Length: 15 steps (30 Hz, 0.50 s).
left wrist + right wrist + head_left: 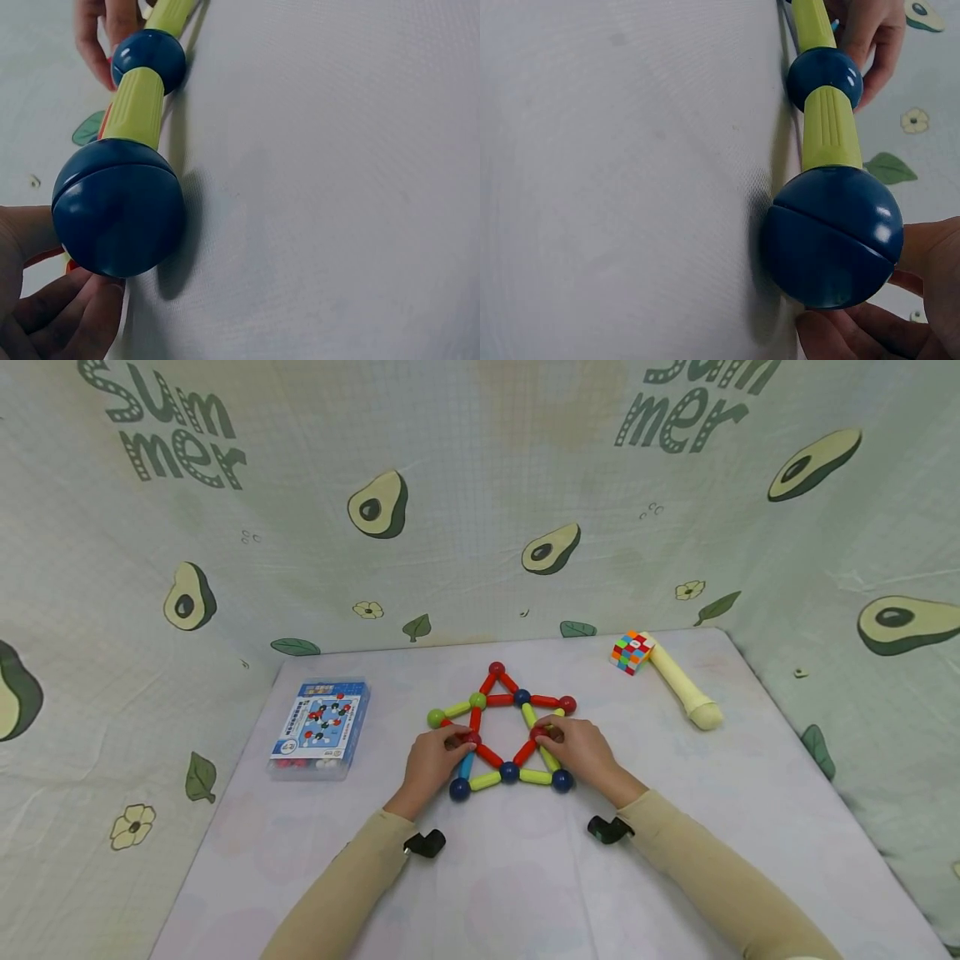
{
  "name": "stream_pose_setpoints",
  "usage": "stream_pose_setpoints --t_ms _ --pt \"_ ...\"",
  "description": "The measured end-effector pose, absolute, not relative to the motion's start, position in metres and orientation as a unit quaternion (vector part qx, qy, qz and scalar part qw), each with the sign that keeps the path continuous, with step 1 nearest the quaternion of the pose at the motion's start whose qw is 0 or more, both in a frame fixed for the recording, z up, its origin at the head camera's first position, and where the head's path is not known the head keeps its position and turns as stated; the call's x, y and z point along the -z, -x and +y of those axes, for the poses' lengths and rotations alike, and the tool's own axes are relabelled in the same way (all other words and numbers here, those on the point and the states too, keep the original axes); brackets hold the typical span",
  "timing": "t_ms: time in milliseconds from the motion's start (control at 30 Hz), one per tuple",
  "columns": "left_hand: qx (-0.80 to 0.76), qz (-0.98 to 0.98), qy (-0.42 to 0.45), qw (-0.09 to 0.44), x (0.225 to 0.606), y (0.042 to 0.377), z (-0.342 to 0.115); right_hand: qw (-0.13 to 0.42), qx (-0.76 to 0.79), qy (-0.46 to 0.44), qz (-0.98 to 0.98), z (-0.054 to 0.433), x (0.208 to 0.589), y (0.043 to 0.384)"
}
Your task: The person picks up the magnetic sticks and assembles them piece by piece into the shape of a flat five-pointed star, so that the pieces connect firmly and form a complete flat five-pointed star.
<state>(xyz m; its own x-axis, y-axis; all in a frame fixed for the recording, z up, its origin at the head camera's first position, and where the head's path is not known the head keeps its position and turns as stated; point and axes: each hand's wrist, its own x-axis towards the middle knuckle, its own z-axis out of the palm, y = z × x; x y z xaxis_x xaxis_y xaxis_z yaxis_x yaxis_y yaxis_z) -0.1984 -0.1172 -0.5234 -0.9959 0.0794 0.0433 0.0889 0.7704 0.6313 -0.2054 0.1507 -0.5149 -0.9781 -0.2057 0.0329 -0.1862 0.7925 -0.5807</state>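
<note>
A star-like frame of magnetic rods and balls lies flat on the table, its rods red, yellow-green and blue. My left hand (pixel 432 762) pinches a red ball (pixel 472 739) at the frame's left inner corner. On the opposite side, my right hand (pixel 583 748) holds another red ball (pixel 537 735) between thumb and fingers. Three dark blue balls line the near side: left (pixel 460 789), middle (pixel 509 772) and right (pixel 562 780), joined by yellow-green rods. A further red ball (pixel 497 668) tops the far point, and a green ball (pixel 437 718) ends the left point.
A boxed magnetic set (pixel 320 729) with a blue-and-white cover lies on the left of the table. At the back right, a colourful puzzle cube (pixel 632 652) touches a pale yellow stick with a rounded end (pixel 681 682). A printed cloth (pixel 465 577) hangs behind the table.
</note>
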Motion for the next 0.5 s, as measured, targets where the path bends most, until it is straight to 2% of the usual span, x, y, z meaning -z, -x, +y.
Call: stream_pose_setpoints --t_ms 500 --pt "0.345 -0.938 0.044 0.006 0.5240 0.1995 -0.1166 0.018 0.315 0.098 0.944 0.1528 0.5162 0.2046"
